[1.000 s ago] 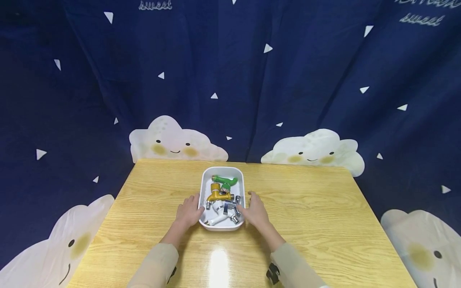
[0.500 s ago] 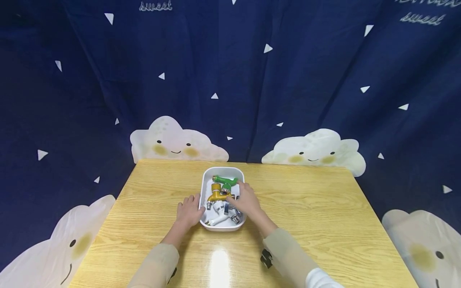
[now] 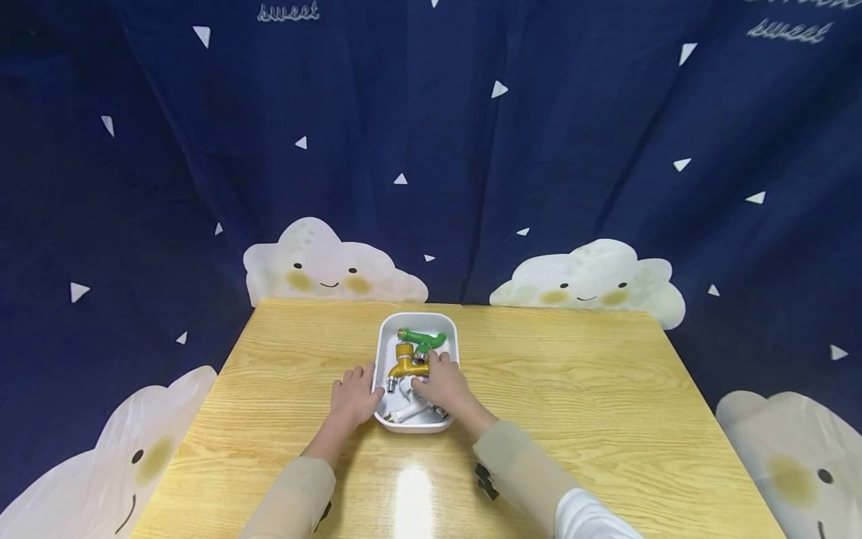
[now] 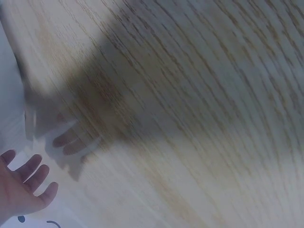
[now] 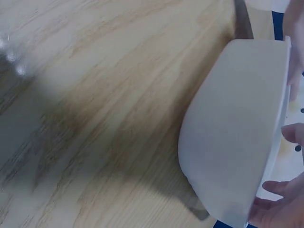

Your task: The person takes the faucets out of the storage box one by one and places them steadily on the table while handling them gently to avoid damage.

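A white plastic tray (image 3: 415, 429) holds several water taps. The green tap (image 3: 420, 338) lies at the far end, a yellow tap (image 3: 407, 367) in the middle and a white tap (image 3: 406, 413) nearest me. My left hand (image 3: 355, 394) rests against the tray's left side, thumb at the rim; its fingers (image 4: 35, 178) look loosely spread in the left wrist view. Over the right half of the tray reaches my right hand (image 3: 444, 385), thumb and fingers apart, above the yellow and white taps. It hides the chrome parts there; contact cannot be told.
The tray stands on a light wooden table (image 3: 572, 404), with wood surface on both sides of it. Behind the table hangs a dark blue curtain (image 3: 431, 150) with clouds and white triangles. The right wrist view shows the tray's outer wall (image 5: 232, 128) side-on.
My right hand has left the tray's right rim and moved left over the taps, first by the green tap, then nearer to me. The left hand has stayed in place.
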A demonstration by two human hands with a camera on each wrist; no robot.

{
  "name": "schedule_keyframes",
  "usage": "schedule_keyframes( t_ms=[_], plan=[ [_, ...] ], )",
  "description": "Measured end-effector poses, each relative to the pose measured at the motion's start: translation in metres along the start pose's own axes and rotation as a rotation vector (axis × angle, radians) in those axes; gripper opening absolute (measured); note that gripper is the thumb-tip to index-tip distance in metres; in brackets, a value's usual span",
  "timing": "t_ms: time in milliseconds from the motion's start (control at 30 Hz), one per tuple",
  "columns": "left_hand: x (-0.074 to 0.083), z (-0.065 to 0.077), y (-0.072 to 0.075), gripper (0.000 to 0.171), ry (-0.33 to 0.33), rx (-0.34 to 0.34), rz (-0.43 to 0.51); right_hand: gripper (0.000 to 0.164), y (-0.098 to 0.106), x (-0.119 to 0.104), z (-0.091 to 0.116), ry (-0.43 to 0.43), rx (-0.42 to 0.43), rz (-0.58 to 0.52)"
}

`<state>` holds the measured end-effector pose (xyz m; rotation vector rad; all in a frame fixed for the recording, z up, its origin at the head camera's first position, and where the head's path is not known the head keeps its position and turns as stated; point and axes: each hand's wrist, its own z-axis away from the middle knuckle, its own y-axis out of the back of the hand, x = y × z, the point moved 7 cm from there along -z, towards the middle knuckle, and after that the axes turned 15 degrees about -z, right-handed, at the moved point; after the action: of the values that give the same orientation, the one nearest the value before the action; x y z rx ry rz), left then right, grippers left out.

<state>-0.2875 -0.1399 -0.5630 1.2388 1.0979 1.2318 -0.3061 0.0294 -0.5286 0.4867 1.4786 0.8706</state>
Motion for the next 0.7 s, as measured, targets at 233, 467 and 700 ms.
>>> schedule_keyframes(
  t_ms=[233, 467, 700],
  plan=[
    [0.001, 0.0, 0.001, 0.058, 0.003, 0.002, 0.008, 0.072, -0.016, 0.005, 0.001, -0.078, 0.002, 0.0],
    [0.001, 0.0, 0.002, 0.056, 0.003, 0.009, 0.004, 0.066, -0.024, 0.006, 0.002, -0.107, 0.071, 0.092],
    [0.001, 0.001, 0.002, 0.056, 0.005, 0.005, 0.008, 0.065, -0.027, 0.005, 0.003, -0.124, 0.092, 0.152]
  ],
)
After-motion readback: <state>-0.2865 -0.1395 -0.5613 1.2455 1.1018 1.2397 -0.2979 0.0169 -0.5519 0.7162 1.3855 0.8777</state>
